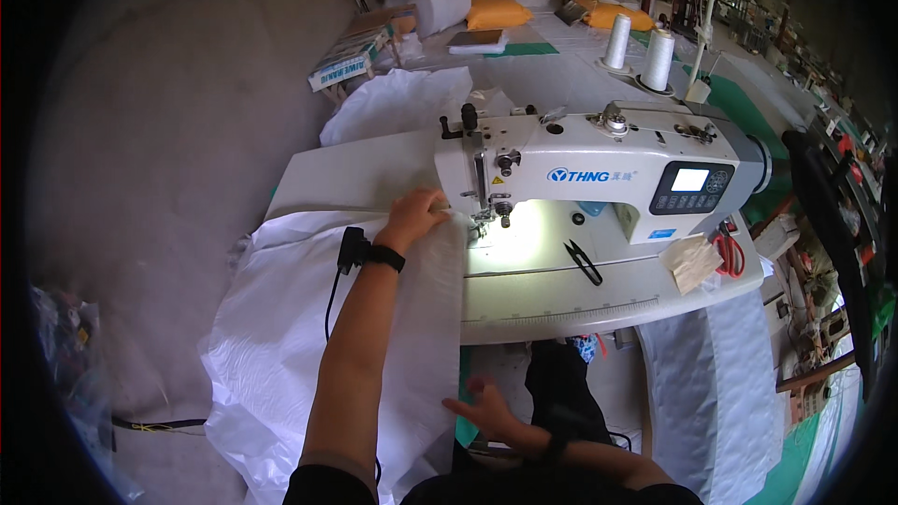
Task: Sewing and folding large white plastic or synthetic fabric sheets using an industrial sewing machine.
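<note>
Head view: a person is working at a white sewing machine (599, 168) on a pale counter (561, 295). The left hand (416, 215), fingers curled together, is pressing white woven fabric (281, 327) just beside the needle area. The right hand (486, 409), fingers spread, is touching the fabric's lower edge below the counter's front rim; whether it is gripping is hard to tell. The fabric is spilling off the counter's left edge toward open concrete floor (159, 159). Black snips (583, 262) are lying right of the needle. Two white thread cones (638, 51) are standing behind the machine, a long blue-and-white box (348, 58) at far left, two orange packages (496, 11) beyond.
</note>
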The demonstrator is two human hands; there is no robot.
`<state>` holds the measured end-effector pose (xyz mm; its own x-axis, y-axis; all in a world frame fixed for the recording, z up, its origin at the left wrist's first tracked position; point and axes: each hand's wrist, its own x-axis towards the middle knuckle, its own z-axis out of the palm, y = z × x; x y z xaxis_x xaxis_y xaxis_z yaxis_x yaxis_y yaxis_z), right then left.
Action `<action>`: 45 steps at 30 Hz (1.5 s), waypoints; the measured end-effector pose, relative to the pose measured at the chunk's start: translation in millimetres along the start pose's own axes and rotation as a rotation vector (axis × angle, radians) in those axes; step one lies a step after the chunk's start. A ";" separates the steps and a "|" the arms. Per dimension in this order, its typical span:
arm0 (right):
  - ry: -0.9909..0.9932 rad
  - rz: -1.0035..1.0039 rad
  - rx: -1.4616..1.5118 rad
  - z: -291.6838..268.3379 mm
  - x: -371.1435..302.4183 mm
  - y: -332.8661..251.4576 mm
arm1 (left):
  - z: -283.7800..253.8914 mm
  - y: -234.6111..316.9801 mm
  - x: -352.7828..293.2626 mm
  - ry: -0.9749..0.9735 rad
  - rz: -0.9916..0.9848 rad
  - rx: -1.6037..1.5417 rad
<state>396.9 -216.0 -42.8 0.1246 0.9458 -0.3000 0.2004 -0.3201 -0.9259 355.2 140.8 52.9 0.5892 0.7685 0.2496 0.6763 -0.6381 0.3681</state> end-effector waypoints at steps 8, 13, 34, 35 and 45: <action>-0.521 0.196 0.828 24.6 -14.2 -56.4 | 4.5 16.3 -4.2 -0.090 -0.173 0.114; -0.616 0.243 0.478 -37.5 -89.9 -51.2 | 4.3 36.1 -60.7 -0.065 -0.065 0.076; 0.108 -0.549 0.378 -125.1 28.8 -101.1 | -75.6 170.1 -121.9 -0.050 0.266 -0.489; 0.122 -0.564 0.356 -123.0 30.3 -100.0 | -77.4 170.2 -121.7 -0.140 0.242 -0.443; 0.686 -0.782 -0.583 -108.6 30.0 -99.8 | -51.4 168.2 -108.7 -0.140 0.045 -0.734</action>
<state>486.1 -161.7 65.5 0.2300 0.7253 0.6488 0.8425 0.1854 -0.5059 382.2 -47.5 133.7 0.6933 0.6978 0.1802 0.2101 -0.4349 0.8756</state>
